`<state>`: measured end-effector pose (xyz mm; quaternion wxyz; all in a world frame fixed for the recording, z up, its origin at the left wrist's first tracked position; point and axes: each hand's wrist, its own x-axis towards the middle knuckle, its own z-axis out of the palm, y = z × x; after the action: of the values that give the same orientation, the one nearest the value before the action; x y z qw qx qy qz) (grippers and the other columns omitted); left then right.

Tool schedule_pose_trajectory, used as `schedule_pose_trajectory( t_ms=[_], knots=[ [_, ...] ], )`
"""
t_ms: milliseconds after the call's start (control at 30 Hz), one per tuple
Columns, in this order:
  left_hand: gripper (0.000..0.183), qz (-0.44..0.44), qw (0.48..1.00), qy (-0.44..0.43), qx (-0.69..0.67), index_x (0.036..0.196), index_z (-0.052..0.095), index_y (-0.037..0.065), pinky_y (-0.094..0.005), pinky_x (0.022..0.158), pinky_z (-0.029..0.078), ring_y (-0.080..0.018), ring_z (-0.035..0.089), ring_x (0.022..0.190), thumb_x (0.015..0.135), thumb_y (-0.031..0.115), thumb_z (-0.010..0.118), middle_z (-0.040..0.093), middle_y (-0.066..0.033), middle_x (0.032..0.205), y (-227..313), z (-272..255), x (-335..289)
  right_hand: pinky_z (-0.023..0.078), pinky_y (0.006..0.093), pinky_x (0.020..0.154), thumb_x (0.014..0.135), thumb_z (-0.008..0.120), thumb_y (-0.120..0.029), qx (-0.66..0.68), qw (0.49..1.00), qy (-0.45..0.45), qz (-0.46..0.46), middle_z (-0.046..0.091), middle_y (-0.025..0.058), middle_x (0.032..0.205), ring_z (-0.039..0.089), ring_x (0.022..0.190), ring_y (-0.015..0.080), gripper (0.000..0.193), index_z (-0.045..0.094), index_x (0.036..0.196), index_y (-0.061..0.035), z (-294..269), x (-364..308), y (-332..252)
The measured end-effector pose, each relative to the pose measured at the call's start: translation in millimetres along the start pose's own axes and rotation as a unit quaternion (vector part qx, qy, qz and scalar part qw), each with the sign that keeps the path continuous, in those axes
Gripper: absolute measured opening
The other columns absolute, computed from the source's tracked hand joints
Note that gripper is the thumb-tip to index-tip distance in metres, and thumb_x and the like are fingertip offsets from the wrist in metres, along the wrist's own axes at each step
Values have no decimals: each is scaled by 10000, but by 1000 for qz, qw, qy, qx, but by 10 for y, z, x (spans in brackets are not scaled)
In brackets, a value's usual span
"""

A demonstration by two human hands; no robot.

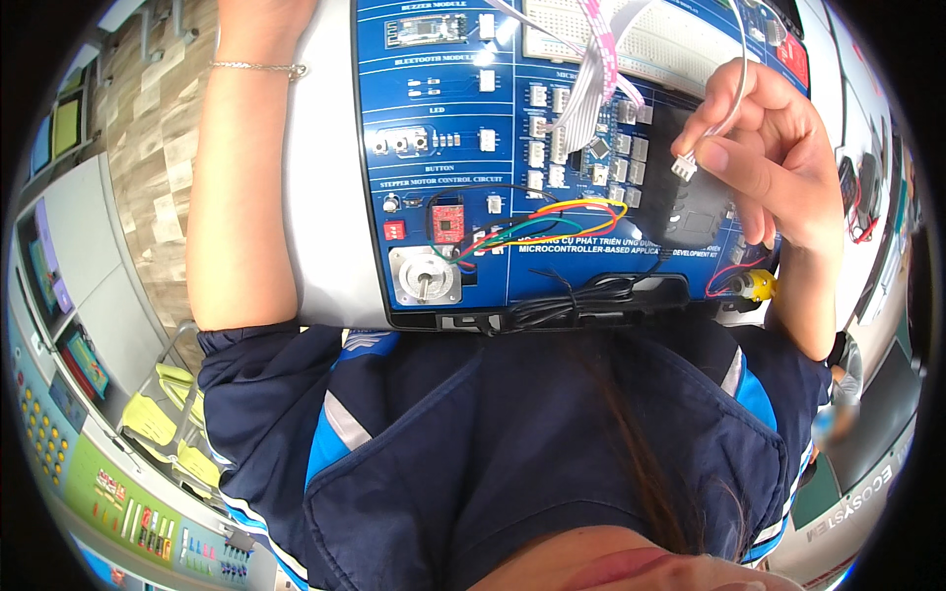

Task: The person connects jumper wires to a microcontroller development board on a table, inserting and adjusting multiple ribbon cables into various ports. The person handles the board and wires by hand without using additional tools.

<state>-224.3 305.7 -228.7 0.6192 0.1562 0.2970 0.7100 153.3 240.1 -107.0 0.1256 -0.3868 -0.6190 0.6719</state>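
Observation:
My right hand [788, 167] is closed over the right side of a blue electronics trainer board [443, 108]. Thumb and fingers pinch a thin cable just behind its small white connector plug [684, 165], and the lead loops up past the fingers. Below the plug lies a black power adapter [690, 212], partly hidden by the hand. Of my left hand [264, 22] only the wrist end shows at the top edge, left of the board; its fingers are out of the picture. A grey ribbon cable [591, 94] runs onto the microcontroller section among several white sockets.
A stepper motor [426, 278] with coloured wires sits at the board's lower left. A coiled black cable [572, 303] lies along the near edge, and a yellow motor [757, 286] at the lower right. A white breadboard [670, 49] is at the far side. Green chairs [153, 419] stand left.

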Motion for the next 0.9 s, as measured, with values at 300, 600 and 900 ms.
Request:
schedule_pose_trajectory(
  t_ms=[300, 600, 900],
  knots=[
    [289, 38, 998, -16, 50, 887, 599, 53, -267, 775, 448, -134, 538, 793, 1008, 309, 541, 587, -35, 825, -110, 84, -90, 357, 147, 305, 902, 632, 5, 32, 999, -40, -9, 715, 149, 978, 535, 392, 47, 170, 559, 1055, -3, -93, 27, 39],
    [307, 84, 986, -38, 140, 885, 600, 49, -264, 774, 447, -129, 533, 802, 1016, 316, 526, 581, -29, 828, -118, 207, -188, 359, 147, 306, 899, 627, 22, 41, 998, -42, -7, 714, 160, 982, 548, 392, 56, 169, 548, 1048, 11, -113, 28, 45],
    [301, 158, 947, -51, 274, 886, 602, 54, -262, 781, 451, -125, 536, 804, 1019, 312, 523, 587, -26, 837, -113, 331, -317, 351, 148, 308, 896, 626, 15, 48, 998, -44, 4, 715, 162, 982, 534, 385, 51, 168, 543, 1043, 11, -114, 28, 44]
  ],
)
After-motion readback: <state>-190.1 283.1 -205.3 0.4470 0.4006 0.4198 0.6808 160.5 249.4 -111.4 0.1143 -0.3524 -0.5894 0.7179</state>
